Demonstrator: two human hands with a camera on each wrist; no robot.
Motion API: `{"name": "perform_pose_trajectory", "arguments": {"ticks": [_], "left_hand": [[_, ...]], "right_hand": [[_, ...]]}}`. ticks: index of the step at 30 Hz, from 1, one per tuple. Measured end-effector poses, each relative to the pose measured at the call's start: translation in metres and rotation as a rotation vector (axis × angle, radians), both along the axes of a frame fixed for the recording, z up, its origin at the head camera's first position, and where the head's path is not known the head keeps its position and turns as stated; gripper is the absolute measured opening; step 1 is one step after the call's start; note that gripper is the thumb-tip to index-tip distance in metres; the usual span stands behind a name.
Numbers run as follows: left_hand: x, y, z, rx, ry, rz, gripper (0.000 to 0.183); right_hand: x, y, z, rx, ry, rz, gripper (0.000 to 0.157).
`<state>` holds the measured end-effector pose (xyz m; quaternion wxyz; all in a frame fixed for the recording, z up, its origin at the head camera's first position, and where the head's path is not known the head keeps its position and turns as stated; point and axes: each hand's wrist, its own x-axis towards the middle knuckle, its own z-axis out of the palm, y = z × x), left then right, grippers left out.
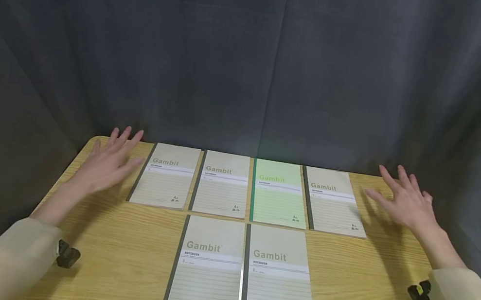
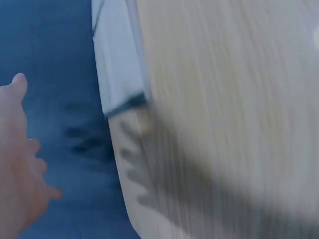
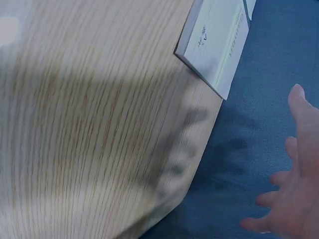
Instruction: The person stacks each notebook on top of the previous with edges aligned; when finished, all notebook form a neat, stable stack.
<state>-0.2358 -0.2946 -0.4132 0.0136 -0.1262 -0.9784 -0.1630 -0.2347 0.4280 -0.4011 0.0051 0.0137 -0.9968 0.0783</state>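
Observation:
My left hand (image 1: 104, 165) is spread over the far left of the table, thumb toward the leftmost grey-spined notebook (image 1: 165, 176). On the opposite side, my right hand (image 1: 404, 201) hovers with fingers apart beside the rightmost notebook (image 1: 334, 201). Both hands hold nothing. Between them in the back row lie another grey-spined notebook (image 1: 220, 184) and a green one (image 1: 281, 193). Two more, a left front notebook (image 1: 207, 273) and a right front notebook (image 1: 278, 281), lie side by side nearer me. All are closed, flat, covers up, printed "Gambit".
The wooden table (image 1: 120, 250) has rounded far corners. A dark curtain (image 1: 188, 56) hangs right behind its far edge and along both sides. Small black devices sit at both wrists, the left device (image 1: 66, 254) and the right device (image 1: 419, 292).

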Motion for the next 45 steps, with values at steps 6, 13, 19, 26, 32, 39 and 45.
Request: {"name": "perform_pose_trajectory", "arguments": {"ticks": [6, 13, 19, 26, 32, 39, 45], "left_hand": [[-0.011, 0.043, 0.006, 0.209, -0.035, -0.01, 0.075], [-0.024, 0.111, 0.01, 0.472, -0.082, -0.069, 0.069], [-0.028, 0.165, 0.01, 0.627, -0.153, -0.122, 0.069], [-0.026, 0.229, 0.006, 0.798, -0.29, -0.159, 0.066], [-0.02, 0.283, 0.003, 0.933, -0.455, -0.214, 0.066], [-0.011, 0.336, 0.002, 1.054, -0.605, -0.249, 0.069], [-0.006, 0.372, -0.001, 1.241, -0.736, -0.194, 0.066]], "right_hand": [[-0.007, -0.003, -0.002, -0.17, -0.074, -0.024, 0.091], [-0.015, -0.013, 0.001, -0.366, -0.133, 0.044, 0.084], [-0.016, -0.019, 0.005, -0.595, -0.314, 0.036, 0.083], [-0.013, -0.014, 0.005, -0.669, -0.43, -0.005, 0.088], [-0.015, -0.012, 0.004, -0.691, -0.506, -0.009, 0.088], [-0.02, -0.024, 0.005, -0.711, -0.555, -0.016, 0.091], [-0.026, -0.031, 0.006, -0.714, -0.613, -0.116, 0.104]]}}
